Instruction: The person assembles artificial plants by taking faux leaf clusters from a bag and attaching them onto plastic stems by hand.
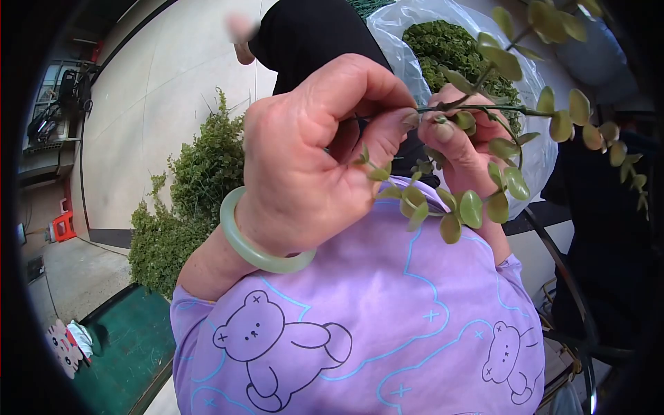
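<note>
Near, above the lilac top (394, 297), the stem of the leafy sprig (503, 147) is pinched by the left hand (311, 152) and, just to the right, by the right hand (463, 155). The joint is best steadied firmly, leaves left uncrushed. Farther left, greenery (200, 173) is heaped; far right, more is bagged in plastic (536, 159).

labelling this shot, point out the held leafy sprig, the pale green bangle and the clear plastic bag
Held leafy sprig (471, 209): head view, on a hanging leaf.
Pale green bangle (243, 247): head view, lower left of its band.
Clear plastic bag (391, 31): head view, on its upper-left wall.
</note>
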Tool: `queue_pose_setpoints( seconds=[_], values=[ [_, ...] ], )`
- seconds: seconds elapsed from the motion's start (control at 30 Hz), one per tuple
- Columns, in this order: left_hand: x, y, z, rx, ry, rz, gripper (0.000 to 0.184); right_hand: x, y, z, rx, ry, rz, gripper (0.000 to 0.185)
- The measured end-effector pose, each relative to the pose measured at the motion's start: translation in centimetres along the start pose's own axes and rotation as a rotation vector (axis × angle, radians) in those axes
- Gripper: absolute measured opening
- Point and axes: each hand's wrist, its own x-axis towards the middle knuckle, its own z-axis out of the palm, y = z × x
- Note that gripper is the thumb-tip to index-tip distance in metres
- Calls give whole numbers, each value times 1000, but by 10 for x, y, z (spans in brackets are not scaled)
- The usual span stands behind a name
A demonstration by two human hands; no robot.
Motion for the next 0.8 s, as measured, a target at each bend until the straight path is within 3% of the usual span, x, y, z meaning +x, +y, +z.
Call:
queue_pose_setpoints(
  seconds=[0.07,0.1,0.13,0.23,0.67,0.8],
  values=[
    [0,6,-2,99,-6,152,11,5,8,-7,224,-83,65,25],
    [-1,11,-4,150,-31,260,12,6,15,-6,219,-73,-30,23],
    [-1,11,-4,196,-29,383,14,13,27,-11,288,-203,-127,20],
    [1,3,3,278,29,676,23,16,24,-7,393,-218,-105,15],
    [-6,0,3,337,49,746,26,20,10,-12,-104,-298,-522,16],
    [-5,0,-5,352,15,749,24,21,8,-14,-154,-314,-548,18]
  ],
)
